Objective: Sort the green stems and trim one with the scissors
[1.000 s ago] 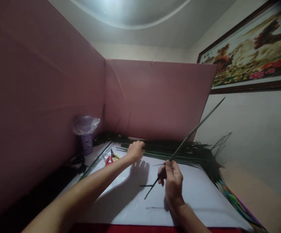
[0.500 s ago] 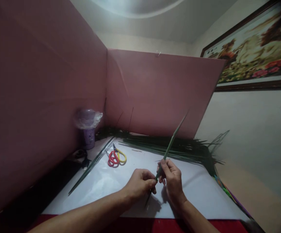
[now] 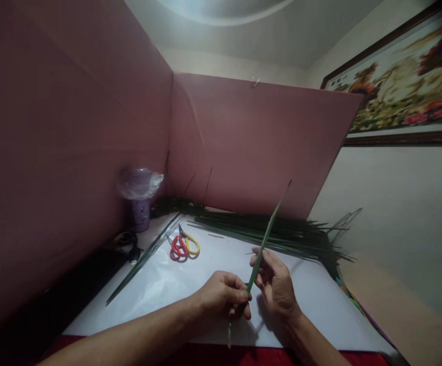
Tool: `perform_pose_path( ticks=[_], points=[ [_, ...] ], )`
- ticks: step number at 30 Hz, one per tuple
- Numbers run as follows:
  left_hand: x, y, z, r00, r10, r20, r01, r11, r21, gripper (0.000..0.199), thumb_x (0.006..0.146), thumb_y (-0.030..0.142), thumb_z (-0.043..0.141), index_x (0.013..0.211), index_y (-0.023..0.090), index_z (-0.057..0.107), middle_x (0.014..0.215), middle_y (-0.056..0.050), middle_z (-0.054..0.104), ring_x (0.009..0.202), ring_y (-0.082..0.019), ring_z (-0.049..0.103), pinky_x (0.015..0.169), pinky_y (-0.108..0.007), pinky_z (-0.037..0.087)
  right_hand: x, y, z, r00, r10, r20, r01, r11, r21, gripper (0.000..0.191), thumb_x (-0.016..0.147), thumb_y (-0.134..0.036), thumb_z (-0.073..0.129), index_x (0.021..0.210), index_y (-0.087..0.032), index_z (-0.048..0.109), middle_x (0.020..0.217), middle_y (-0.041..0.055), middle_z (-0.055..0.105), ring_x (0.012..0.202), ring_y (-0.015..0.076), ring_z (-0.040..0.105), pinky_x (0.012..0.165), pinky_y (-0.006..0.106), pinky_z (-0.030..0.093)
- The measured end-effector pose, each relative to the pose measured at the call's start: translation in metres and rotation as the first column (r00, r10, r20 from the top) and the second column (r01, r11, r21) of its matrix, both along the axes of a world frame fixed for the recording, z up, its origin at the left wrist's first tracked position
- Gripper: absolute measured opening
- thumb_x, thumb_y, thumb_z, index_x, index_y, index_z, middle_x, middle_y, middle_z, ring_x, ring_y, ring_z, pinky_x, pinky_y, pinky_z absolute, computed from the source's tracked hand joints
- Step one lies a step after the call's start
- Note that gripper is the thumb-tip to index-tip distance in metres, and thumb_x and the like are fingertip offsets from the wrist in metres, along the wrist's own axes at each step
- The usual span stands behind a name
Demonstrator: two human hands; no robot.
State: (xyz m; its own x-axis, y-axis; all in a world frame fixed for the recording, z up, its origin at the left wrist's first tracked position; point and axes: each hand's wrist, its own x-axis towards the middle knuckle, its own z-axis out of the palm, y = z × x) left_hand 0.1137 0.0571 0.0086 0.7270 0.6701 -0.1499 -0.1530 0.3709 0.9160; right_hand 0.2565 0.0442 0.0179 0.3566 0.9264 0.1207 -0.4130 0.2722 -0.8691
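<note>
A long green leaf strip slants up and to the right above the white sheet. My left hand pinches its lower part between thumb and fingers. Beside it, my right hand is around the strip a little higher, fingers curled behind it and partly hidden; whether they press on it is hard to tell. A thin pale end hangs below my left hand.
Red-handled scissors and yellow-handled scissors lie left of centre. A pile of green leaves spans the back. More strips lie at left, near a purple cup. Pink panels stand behind and at left.
Both hands have moved slightly down and right. The strip stands a bit steeper, and my right thumb has come off its front. The camera view has shifted slightly.
</note>
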Motion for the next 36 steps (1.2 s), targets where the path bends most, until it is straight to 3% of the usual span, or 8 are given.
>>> perform_pose_path(
  ticks=[5,9,17,28,36],
  points=[
    [-0.0025,-0.0020,0.0047,0.999,-0.010,0.032,0.011,1.000,-0.023,0.033,0.065,0.040,0.070,0.078,0.010,0.063,0.055,-0.006,0.063,0.039,-0.005,0.039,0.043,-0.020,0.019,-0.0022,0.0003,-0.0033,0.997,0.080,0.007,-0.080,0.997,0.014,0.026,0.071,-0.040,0.070,0.082,-0.017,0.063,0.061,-0.0027,0.059,0.036,0.0040,0.036,0.033,0.016,0.024],
    [-0.0010,-0.0014,0.0009,0.998,0.042,0.048,-0.040,0.999,-0.033,0.032,0.062,0.038,0.073,0.075,0.011,0.062,0.053,-0.003,0.061,0.038,-0.005,0.038,0.041,-0.019,0.018,-0.0038,-0.0001,-0.0027,0.991,0.135,0.008,-0.135,0.991,0.009,0.028,0.068,-0.040,0.072,0.079,-0.016,0.063,0.065,-0.0012,0.061,0.036,0.0039,0.039,0.033,0.016,0.025],
    [0.0012,-0.0003,0.0001,0.982,0.185,-0.043,-0.180,0.980,0.087,0.024,0.063,0.034,0.069,0.067,0.014,0.057,0.047,0.000,0.059,0.033,-0.005,0.033,0.038,-0.021,0.015,-0.0014,0.0034,-0.0050,0.997,0.076,-0.020,-0.077,0.997,-0.015,0.029,0.068,-0.037,0.075,0.083,-0.015,0.064,0.066,-0.0013,0.063,0.037,0.0030,0.041,0.034,0.015,0.025],
    [0.0001,-0.0028,0.0009,0.993,0.105,-0.056,-0.104,0.995,0.006,0.032,0.064,0.043,0.069,0.070,0.014,0.056,0.048,0.001,0.057,0.031,-0.004,0.030,0.036,-0.022,0.011,-0.0007,0.0027,-0.0056,0.992,0.125,-0.023,-0.125,0.992,0.004,0.023,0.072,-0.034,0.068,0.085,-0.015,0.065,0.069,-0.0008,0.063,0.036,0.0046,0.040,0.032,0.018,0.026],
    [-0.0010,-0.0018,0.0024,0.999,0.019,-0.031,-0.020,1.000,-0.022,0.023,0.060,0.033,0.067,0.063,0.014,0.055,0.048,-0.001,0.059,0.033,-0.005,0.035,0.038,-0.021,0.018,-0.0022,-0.0037,-0.0010,0.978,0.196,-0.076,-0.202,0.976,-0.082,0.019,0.069,-0.022,0.066,0.087,-0.018,0.062,0.072,-0.0037,0.063,0.040,0.0019,0.042,0.038,0.015,0.032]
  ],
)
